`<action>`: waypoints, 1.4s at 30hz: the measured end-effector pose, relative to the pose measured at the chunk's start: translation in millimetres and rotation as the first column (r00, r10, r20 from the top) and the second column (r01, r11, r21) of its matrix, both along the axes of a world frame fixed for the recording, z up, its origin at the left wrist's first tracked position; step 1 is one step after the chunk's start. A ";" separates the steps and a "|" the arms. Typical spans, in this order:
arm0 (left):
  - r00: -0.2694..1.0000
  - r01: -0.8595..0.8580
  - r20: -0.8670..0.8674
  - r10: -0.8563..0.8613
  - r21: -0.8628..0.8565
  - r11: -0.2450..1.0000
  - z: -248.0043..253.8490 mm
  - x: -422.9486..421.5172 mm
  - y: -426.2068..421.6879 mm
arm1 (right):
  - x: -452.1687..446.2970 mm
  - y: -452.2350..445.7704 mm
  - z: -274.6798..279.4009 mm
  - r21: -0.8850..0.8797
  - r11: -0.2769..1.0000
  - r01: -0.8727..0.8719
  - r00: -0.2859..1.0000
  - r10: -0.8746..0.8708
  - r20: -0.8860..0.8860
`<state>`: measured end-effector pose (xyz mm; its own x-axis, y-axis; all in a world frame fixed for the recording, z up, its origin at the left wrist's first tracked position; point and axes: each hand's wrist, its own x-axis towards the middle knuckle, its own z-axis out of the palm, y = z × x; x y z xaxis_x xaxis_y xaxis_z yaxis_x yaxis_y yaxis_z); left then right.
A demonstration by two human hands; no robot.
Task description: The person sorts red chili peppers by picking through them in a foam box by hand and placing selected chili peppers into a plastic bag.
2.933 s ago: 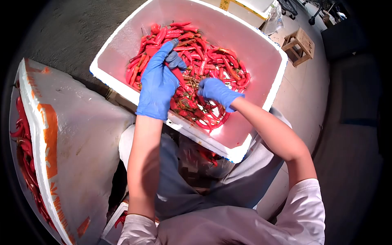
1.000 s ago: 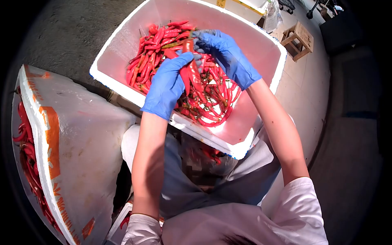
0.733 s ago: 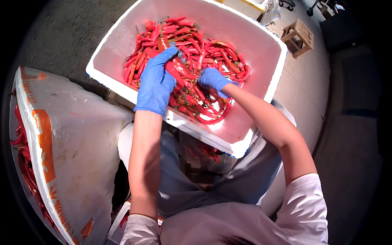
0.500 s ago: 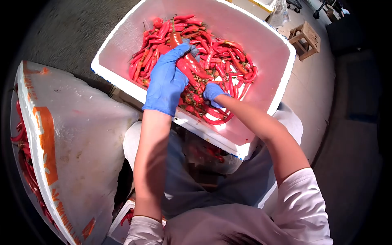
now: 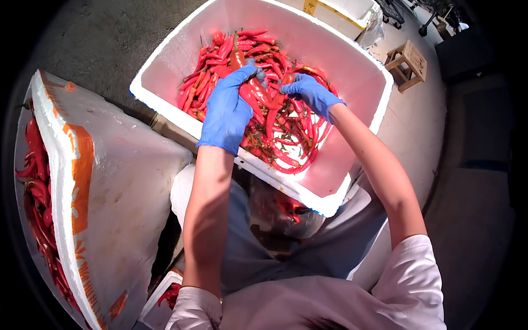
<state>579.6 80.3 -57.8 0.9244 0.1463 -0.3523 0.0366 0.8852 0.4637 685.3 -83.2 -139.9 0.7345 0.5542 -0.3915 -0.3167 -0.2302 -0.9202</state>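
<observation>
A white foam box (image 5: 352, 66) in front of me holds many red chili peppers (image 5: 206, 82), spread over its floor. My left hand (image 5: 226, 113), in a blue glove, is closed around several large red chilies (image 5: 256, 93) above the pile. To its right, my blue-gloved right hand (image 5: 311, 93) has its fingers curled on a red chili (image 5: 285, 83), close to the left hand's bunch. Pale patches of the box floor show among the chilies below the right hand.
A tilted foam box (image 5: 121, 170) with orange tape stands at left, with red chilies (image 5: 38, 192) inside. Between my legs is a clear plastic bag (image 5: 280, 212) with red pieces. A small wooden stool (image 5: 407, 63) stands at the upper right, near another foam box (image 5: 335, 19).
My right hand has risen from the lower chilies toward the left hand, now with a chili in its fingers. The left hand keeps its bunch. The whole view has shifted slightly.
</observation>
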 end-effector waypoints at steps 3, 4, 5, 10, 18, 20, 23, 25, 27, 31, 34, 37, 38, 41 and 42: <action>1.000 0.015 0.021 -0.019 0.195 0.981 -2.8 -1.5 1.8 | -14.5 -0.9 56.9 0.171 0.985 0.030 0.999 -0.024 -0.039; 1.000 0.016 0.013 -0.020 0.227 0.974 -2.5 -1.1 1.6 | -17.2 -1.2 67.8 0.218 0.974 0.056 0.998 -0.052 -0.025; 1.000 0.014 0.018 -0.018 0.227 0.974 -2.2 -0.5 0.6 | -20.3 -1.7 77.9 0.266 0.961 0.081 0.997 -0.081 -0.013; 0.991 0.115 0.018 -0.132 0.389 0.914 20.4 -9.2 -16.3 | -41.9 3.9 105.4 0.366 0.911 0.190 0.979 -0.204 0.001; 0.956 0.261 0.015 -0.292 0.409 0.875 16.1 -5.9 -21.8 | -27.8 -1.1 99.6 0.483 0.787 0.383 0.917 -0.387 -0.097; 0.966 0.211 0.057 -0.250 0.382 0.900 12.1 -4.3 -19.9 | -28.3 -3.1 101.8 0.554 0.767 0.325 0.937 -0.340 -0.079; 0.964 0.201 0.094 -0.250 0.362 0.910 14.0 -5.3 -18.4 | -32.0 -2.5 110.3 0.600 0.764 0.239 0.959 -0.284 -0.019; 0.961 0.199 0.112 -0.252 0.353 0.914 15.2 -4.6 -18.7 | -36.4 -0.4 112.7 0.439 0.880 0.182 0.961 -0.254 0.110; 0.973 0.155 0.084 -0.213 0.441 0.884 15.3 -4.4 -18.8 | -36.9 2.9 105.8 0.367 0.913 0.181 0.955 -0.253 0.158; 0.979 0.153 0.044 -0.199 0.485 0.861 10.0 -3.8 -16.8 | -31.3 3.6 95.9 0.156 0.968 0.197 0.878 -0.245 0.410; 0.987 0.104 0.064 -0.145 0.429 0.897 7.0 -4.0 -13.5 | -29.9 -2.3 109.1 0.380 0.891 0.250 0.920 -0.341 0.194; 0.995 0.060 0.049 -0.084 0.369 0.928 -0.3 -0.7 -4.2 | -9.9 -17.4 104.5 0.364 0.921 0.137 0.957 -0.218 0.191; 0.998 0.050 0.016 -0.060 0.356 0.933 -1.5 -0.1 -1.0 | -4.3 -21.1 98.6 0.271 0.962 0.033 0.925 -0.132 0.357; 0.999 0.044 -0.030 -0.036 0.331 0.942 7.9 -3.7 -0.8 | -19.1 -25.6 104.0 -0.096 0.995 0.004 0.758 0.060 0.649; 0.998 0.051 -0.039 -0.041 0.291 0.955 9.8 -4.5 -0.9 | -16.5 -22.5 102.3 0.002 1.000 0.000 0.813 -0.001 0.582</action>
<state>575.1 79.3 -48.0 0.9215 0.2048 -0.3299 0.0930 0.7085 0.6996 668.8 -105.7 -37.6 0.8251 0.5542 0.1102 0.2783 -0.2287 -0.9329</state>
